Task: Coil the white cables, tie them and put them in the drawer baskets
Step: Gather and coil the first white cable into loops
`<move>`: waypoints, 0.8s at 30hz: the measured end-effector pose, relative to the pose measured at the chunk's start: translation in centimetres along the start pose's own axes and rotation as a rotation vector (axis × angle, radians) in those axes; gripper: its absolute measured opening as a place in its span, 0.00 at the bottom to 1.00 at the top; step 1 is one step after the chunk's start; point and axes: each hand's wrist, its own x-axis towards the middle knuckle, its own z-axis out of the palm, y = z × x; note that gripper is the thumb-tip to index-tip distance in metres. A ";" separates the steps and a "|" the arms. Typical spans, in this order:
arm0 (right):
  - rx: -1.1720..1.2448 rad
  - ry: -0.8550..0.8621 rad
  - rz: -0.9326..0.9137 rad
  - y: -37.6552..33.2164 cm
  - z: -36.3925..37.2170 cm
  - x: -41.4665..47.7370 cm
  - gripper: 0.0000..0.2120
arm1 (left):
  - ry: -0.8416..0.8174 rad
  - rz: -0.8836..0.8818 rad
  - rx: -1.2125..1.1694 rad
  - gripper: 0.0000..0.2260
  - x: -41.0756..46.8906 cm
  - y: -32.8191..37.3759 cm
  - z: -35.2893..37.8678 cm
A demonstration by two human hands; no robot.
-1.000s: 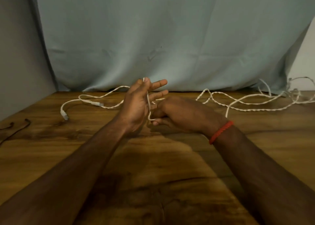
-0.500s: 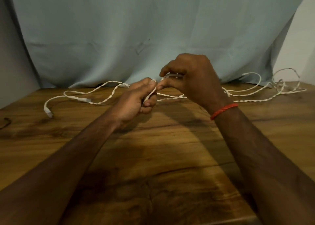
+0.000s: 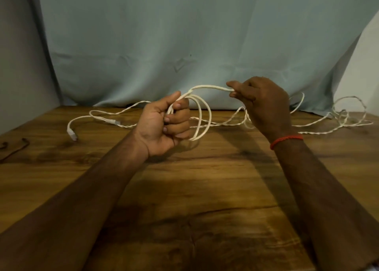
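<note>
Over the middle of the wooden table (image 3: 184,199), the person's left hand (image 3: 164,125) is clenched around gathered loops of a white cable (image 3: 209,117). The thumb is pressed on top and the loops hang at the hand's 3 o'clock side; I cannot tell whether they touch the wood. At 3 o'clock from it, the right hand (image 3: 260,104) pinches the same cable between thumb and forefinger with its other fingers curled, and a short arc of cable spans the gap between the hands. On my feed the slack lies along the table's far edge. One run leads toward 9 o'clock and ends in a white plug (image 3: 72,135), and a twisted tangle (image 3: 344,115) lies toward 3 o'clock. A red thread bracelet (image 3: 286,140) circles the right wrist. A blue-grey cloth (image 3: 184,35) hangs at 12 o'clock, and a dark cord (image 3: 14,147) lies at the 9 o'clock edge.
</note>
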 end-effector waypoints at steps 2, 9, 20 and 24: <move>0.050 -0.019 0.080 0.7 0.3 -0.4 0.15 | 0.005 0.078 -0.080 0.14 -0.2 0.7 -0.5; 0.061 -0.416 0.076 -2.7 2.0 -0.1 0.10 | 0.105 0.239 -0.209 0.16 -0.4 1.7 -0.8; -0.089 -0.545 -0.030 -6.3 2.3 -0.1 0.08 | 0.259 0.306 -0.127 0.11 -0.7 2.7 0.1; -0.079 -0.560 0.044 -6.4 1.5 0.1 0.09 | 0.333 0.329 -0.138 0.15 -0.5 2.4 0.9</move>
